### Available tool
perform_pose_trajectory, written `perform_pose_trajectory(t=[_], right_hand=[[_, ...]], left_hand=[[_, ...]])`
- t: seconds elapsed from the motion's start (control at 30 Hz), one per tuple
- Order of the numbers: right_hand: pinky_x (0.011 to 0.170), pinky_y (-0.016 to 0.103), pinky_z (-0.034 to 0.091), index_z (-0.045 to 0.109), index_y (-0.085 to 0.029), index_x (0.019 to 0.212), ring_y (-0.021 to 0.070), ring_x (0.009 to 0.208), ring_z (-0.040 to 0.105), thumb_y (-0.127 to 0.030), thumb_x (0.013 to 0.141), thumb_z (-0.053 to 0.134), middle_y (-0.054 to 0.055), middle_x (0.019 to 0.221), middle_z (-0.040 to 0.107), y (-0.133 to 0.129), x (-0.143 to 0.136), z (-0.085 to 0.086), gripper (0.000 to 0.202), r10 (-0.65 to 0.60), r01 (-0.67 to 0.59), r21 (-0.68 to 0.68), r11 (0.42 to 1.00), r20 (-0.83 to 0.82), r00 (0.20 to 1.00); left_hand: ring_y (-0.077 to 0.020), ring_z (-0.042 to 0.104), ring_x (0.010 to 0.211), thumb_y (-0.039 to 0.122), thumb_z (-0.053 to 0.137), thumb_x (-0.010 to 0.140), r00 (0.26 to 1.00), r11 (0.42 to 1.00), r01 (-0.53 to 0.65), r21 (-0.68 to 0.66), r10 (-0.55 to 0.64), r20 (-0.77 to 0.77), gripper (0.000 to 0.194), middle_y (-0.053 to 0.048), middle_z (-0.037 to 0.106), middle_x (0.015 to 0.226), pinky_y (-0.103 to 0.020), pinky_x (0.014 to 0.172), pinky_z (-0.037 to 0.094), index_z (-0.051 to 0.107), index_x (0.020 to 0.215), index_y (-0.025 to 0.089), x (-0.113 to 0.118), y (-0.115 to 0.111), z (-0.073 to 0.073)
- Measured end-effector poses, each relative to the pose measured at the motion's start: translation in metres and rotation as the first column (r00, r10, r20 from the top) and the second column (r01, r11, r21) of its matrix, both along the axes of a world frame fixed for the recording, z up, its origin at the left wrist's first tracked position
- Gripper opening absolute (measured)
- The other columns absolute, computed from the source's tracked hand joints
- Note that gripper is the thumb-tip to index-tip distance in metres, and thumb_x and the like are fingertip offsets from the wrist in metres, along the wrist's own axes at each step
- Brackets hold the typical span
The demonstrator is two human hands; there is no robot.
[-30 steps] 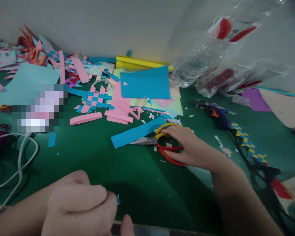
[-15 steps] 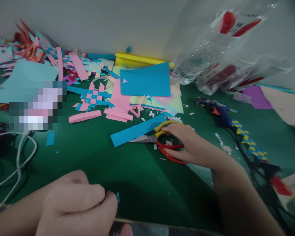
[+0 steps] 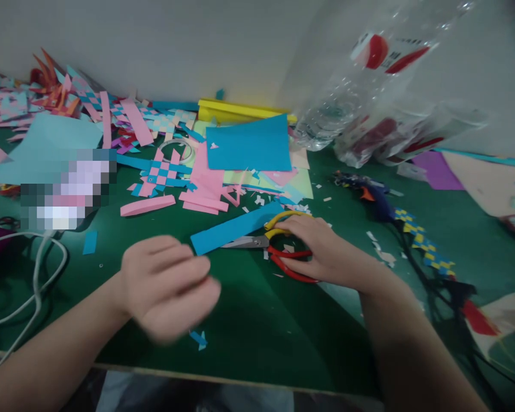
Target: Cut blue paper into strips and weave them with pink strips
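Observation:
My right hand (image 3: 321,249) is on the scissors (image 3: 257,242), its fingers around the yellow and red handles. The scissors lie on the green table with their blades pointing left, beside and partly over a blue paper strip (image 3: 227,230). My left hand (image 3: 171,289) is raised left of the blade tips, blurred, with its fingers curled in. Whatever it may hold is hidden. A small blue paper scrap (image 3: 198,340) lies on the table below my left hand, near the front edge.
Woven pink and blue paper (image 3: 163,171), a blue sheet (image 3: 249,143) and tape (image 3: 175,150) lie at the back. A plastic bottle (image 3: 330,109) stands behind. White cables (image 3: 36,286) run at left, a dark cord (image 3: 412,246) at right.
My left hand has moved up and forward from the table's front edge, uncovering the small blue scrap. My right hand stays on the scissors. The view has shifted slightly.

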State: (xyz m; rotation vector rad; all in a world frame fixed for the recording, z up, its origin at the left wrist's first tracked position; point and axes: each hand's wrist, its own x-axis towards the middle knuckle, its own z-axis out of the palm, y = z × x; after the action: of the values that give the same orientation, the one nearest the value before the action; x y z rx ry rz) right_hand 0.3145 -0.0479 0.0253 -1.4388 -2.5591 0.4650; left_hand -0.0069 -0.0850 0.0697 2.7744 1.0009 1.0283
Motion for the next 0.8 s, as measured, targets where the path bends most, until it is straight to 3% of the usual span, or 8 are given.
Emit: perform_pose_trajectory(t=[0.03, 0.07, 0.1, 0.17, 0.33, 0.5, 0.8], right_hand=[[0.09, 0.053, 0.05, 0.061, -0.024, 0.112, 0.0333, 0.11, 0.063, -0.049, 0.084, 0.057, 0.013, 0.118, 0.068, 0.0, 0.0, 0.0, 0.038, 0.002, -0.002, -0.001, 1.0, 0.0, 1.0], [0.09, 0.054, 0.05, 0.061, -0.024, 0.111, 0.0337, 0.11, 0.063, -0.05, 0.084, 0.057, 0.014, 0.118, 0.068, 0.0, 0.0, 0.0, 0.038, 0.005, -0.005, -0.004, 1.0, 0.002, 1.0], [0.089, 0.054, 0.05, 0.061, -0.023, 0.111, 0.0341, 0.11, 0.063, -0.05, 0.085, 0.057, 0.014, 0.117, 0.068, 0.0, 0.0, 0.001, 0.038, 0.007, -0.007, -0.005, 1.0, 0.004, 1.0], [0.089, 0.055, 0.05, 0.061, -0.023, 0.111, 0.0348, 0.111, 0.063, -0.051, 0.085, 0.056, 0.015, 0.118, 0.068, 0.0, 0.001, 0.0, 0.038, 0.011, -0.011, -0.006, 1.0, 0.011, 1.0], [0.093, 0.055, 0.048, 0.058, -0.024, 0.116, 0.0348, 0.116, 0.061, -0.05, 0.086, 0.057, 0.014, 0.121, 0.067, -0.001, 0.004, -0.003, 0.039, 0.028, -0.029, 0.038, 0.999, 0.021, 0.999], [0.097, 0.058, 0.045, 0.059, -0.023, 0.116, 0.0368, 0.122, 0.058, -0.049, 0.083, 0.061, 0.014, 0.121, 0.067, -0.001, 0.009, -0.003, 0.042, -0.004, 0.002, 0.054, 0.999, 0.035, 0.999], [0.098, 0.058, 0.045, 0.058, -0.022, 0.116, 0.0349, 0.119, 0.061, -0.049, 0.082, 0.061, 0.014, 0.123, 0.067, -0.003, 0.012, -0.003, 0.044, -0.01, 0.01, 0.017, 1.0, 0.026, 1.0]], left_hand=[[-0.0112, 0.057, 0.05, 0.01, 0.053, 0.087, 0.988, 0.984, 0.145, 0.103, -0.138, -0.07, 0.021, 0.006, 0.064, 0.057, -0.027, 0.055, 0.051, 0.055, 0.072, 0.024, 0.004, 0.011, -0.005], [-0.0125, 0.061, 0.056, 0.01, 0.053, 0.089, 0.984, 0.971, 0.158, 0.181, -0.141, -0.108, 0.018, 0.004, 0.068, 0.064, -0.027, 0.054, 0.048, 0.058, 0.077, 0.023, 0.008, 0.022, -0.01], [-0.0143, 0.065, 0.064, 0.01, 0.053, 0.091, 0.988, 0.973, 0.094, 0.21, -0.066, -0.139, 0.014, 0.001, 0.071, 0.071, -0.028, 0.057, 0.048, 0.062, 0.088, 0.02, 0.01, 0.031, -0.016], [-0.0195, 0.068, 0.082, 0.016, 0.054, 0.095, 0.968, 0.99, 0.048, 0.132, -0.013, -0.253, 0.013, -0.007, 0.074, 0.09, -0.031, 0.067, 0.05, 0.063, 0.103, 0.013, 0.013, 0.045, -0.026], [-0.0223, 0.061, 0.108, 0.022, 0.056, 0.097, 0.904, 0.983, 0.094, -0.159, -0.151, -0.4, 0.019, -0.008, 0.069, 0.118, -0.037, 0.09, 0.044, 0.065, 0.114, 0.017, 0.008, 0.056, -0.037], [-0.0204, 0.06, 0.112, 0.024, 0.056, 0.098, 0.882, 0.958, 0.121, -0.259, -0.224, -0.416, 0.014, -0.004, 0.07, 0.118, -0.037, 0.095, 0.038, 0.066, 0.104, 0.018, 0.005, 0.061, -0.04], [-0.0215, 0.059, 0.109, 0.018, 0.05, 0.099, 0.889, 0.958, 0.078, -0.277, -0.193, -0.415, 0.019, -0.006, 0.067, 0.117, -0.037, 0.092, 0.039, 0.069, 0.104, 0.02, 0.005, 0.068, -0.043]])
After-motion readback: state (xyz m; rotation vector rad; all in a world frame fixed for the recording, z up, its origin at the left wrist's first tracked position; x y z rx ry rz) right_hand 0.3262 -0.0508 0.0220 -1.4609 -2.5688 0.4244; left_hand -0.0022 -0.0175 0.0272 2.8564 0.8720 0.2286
